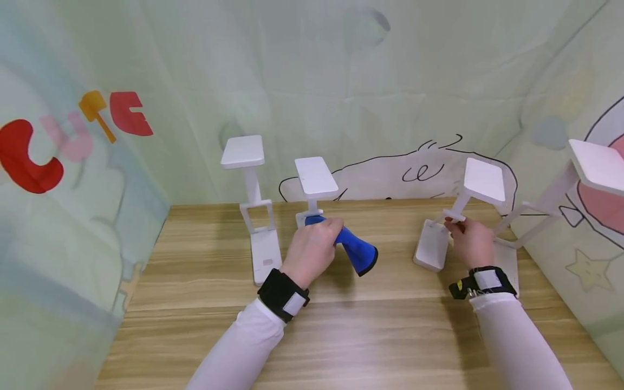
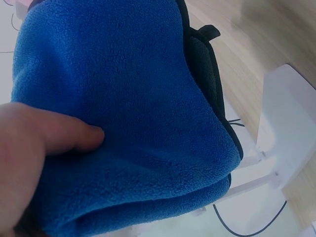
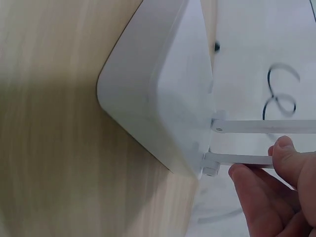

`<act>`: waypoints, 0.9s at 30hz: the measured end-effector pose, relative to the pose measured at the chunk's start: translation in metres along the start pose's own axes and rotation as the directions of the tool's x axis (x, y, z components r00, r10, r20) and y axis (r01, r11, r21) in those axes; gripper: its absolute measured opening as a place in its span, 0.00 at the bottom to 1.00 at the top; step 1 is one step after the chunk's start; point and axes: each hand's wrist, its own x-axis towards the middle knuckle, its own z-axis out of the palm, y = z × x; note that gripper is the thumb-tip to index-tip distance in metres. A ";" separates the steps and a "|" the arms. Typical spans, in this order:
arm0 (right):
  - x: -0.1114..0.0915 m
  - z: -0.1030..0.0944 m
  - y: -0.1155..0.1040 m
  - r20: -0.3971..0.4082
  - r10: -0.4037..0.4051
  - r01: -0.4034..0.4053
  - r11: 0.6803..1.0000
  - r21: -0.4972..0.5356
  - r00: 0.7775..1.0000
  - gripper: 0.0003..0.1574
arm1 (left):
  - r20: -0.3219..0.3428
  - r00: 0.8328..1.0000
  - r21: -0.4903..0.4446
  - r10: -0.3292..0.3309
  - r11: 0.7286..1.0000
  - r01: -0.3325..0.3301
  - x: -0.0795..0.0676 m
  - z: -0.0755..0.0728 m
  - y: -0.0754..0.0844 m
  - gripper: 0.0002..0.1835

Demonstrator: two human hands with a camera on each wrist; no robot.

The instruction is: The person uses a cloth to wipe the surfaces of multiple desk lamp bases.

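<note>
My left hand (image 1: 314, 249) grips a folded blue towel (image 1: 358, 249) with dark edging. In the left wrist view the thumb presses into the plush towel (image 2: 133, 108). Just behind it stands a white folding stand (image 1: 317, 177), its base hidden by the hand and towel. Farther right, my right hand (image 1: 472, 244) pinches a thin strut of another white folding stand (image 1: 484, 180). The right wrist view shows thumb and fingers on that strut (image 3: 242, 159), close to the hinge above the thick base (image 3: 182, 94), which rests on the table.
Another white stand (image 1: 244, 151) is upright at the left, and one more stand (image 1: 597, 168) rises by the right wall. The wooden table (image 1: 370, 336) meets a printed curtain (image 1: 312, 81) at the back.
</note>
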 end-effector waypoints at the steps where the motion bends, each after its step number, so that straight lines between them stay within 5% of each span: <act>1: 0.000 0.005 -0.007 0.000 -0.028 0.028 1.000 0.001 1.000 0.17 | -0.001 1.000 -0.004 0.001 1.000 -0.001 -0.001 -0.001 -0.001 0.09; 7: 0.002 0.034 -0.050 0.042 -0.146 0.143 0.987 0.068 0.988 0.14 | 0.006 1.000 0.007 0.010 1.000 -0.010 -0.003 -0.003 -0.001 0.11; 17: -0.002 0.077 -0.114 0.141 -0.204 0.186 0.974 0.133 0.969 0.15 | 0.033 0.999 0.022 0.012 1.000 -0.012 -0.003 -0.007 0.001 0.10; 27: -0.002 0.094 -0.136 0.178 -0.255 0.232 0.962 0.142 0.950 0.15 | 0.027 0.999 0.012 0.016 1.000 -0.017 -0.004 -0.007 -0.001 0.12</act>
